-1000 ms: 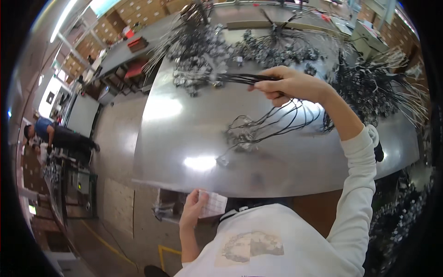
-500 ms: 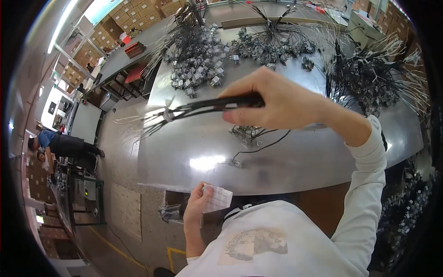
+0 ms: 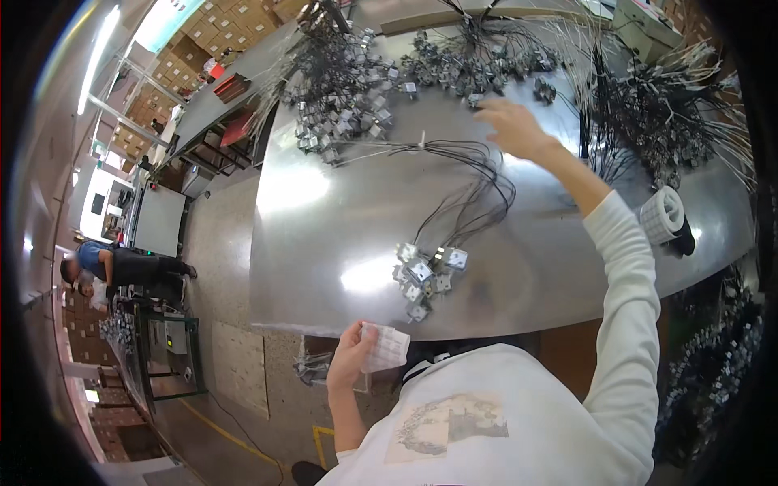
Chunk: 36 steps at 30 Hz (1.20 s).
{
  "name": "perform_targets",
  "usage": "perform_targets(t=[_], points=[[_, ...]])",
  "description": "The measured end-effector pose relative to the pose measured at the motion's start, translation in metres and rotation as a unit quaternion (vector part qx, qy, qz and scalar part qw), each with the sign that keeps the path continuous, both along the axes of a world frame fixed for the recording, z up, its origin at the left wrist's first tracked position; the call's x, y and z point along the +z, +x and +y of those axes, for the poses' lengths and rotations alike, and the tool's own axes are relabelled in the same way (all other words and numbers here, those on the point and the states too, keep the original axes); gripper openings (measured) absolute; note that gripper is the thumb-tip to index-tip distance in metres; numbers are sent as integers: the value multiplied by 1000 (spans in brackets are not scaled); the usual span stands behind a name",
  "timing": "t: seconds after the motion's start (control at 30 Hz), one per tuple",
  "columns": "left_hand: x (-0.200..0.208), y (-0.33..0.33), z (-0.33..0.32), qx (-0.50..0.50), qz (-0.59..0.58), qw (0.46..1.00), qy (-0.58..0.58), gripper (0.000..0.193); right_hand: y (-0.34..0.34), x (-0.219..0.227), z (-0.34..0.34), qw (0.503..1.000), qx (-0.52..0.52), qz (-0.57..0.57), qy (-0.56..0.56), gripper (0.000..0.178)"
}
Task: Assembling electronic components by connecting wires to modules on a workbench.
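My left hand (image 3: 349,356) pinches a small white sheet with faint printed rows, perhaps labels (image 3: 389,347), just off the table's near edge. A tied bundle of thin black wires (image 3: 496,182) lies curved on the metal table (image 3: 316,259). Its near end carries several square silvery metal parts (image 3: 419,274); the far end has pale wire tips and a white tie (image 3: 421,141). My right hand (image 3: 517,130) is above the table beyond the bundle, empty, fingers stretched toward a heap of similar wired metal parts (image 3: 478,69).
More heaps of wired parts lie at the far left (image 3: 340,105) and right (image 3: 648,121). A white roll (image 3: 664,212) stands by my right forearm. Below the right edge are more wired parts (image 3: 713,373). Two people (image 3: 105,263) are by a bench at left.
My right hand has let go of the wire bundle, which now lies on the table, and has moved farther away. My left hand still holds the white sheet.
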<state>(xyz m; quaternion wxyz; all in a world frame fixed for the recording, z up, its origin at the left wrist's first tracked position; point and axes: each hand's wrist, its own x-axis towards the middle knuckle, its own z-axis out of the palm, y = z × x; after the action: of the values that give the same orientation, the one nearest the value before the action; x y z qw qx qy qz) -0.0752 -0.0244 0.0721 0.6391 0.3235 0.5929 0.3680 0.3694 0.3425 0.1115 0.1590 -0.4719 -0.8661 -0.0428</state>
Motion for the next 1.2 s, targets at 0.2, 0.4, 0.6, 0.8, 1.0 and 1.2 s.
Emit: perform_targets(t=[0.2,0.4,0.6,0.8,1.0,1.2], points=[[10,8,12,-26,19,999,-36,20,-50,-15,-116,969,98,191,-124,43],[35,9,26,-117,70,990,23,18,-99,-15,-229,946,105,266,-152,53],[25,29,41,-203,132,940,242,22,-169,-50,-257,942,73,281,-168,53],[9,73,36,-177,298,908,236,54,-169,-56,-247,977,78,154,-126,44],[-28,103,40,-211,434,792,373,35,-123,-38,-225,994,51,71,-70,42],[-41,125,53,-192,521,721,414,25,-75,-15,-210,994,82,55,-50,41]])
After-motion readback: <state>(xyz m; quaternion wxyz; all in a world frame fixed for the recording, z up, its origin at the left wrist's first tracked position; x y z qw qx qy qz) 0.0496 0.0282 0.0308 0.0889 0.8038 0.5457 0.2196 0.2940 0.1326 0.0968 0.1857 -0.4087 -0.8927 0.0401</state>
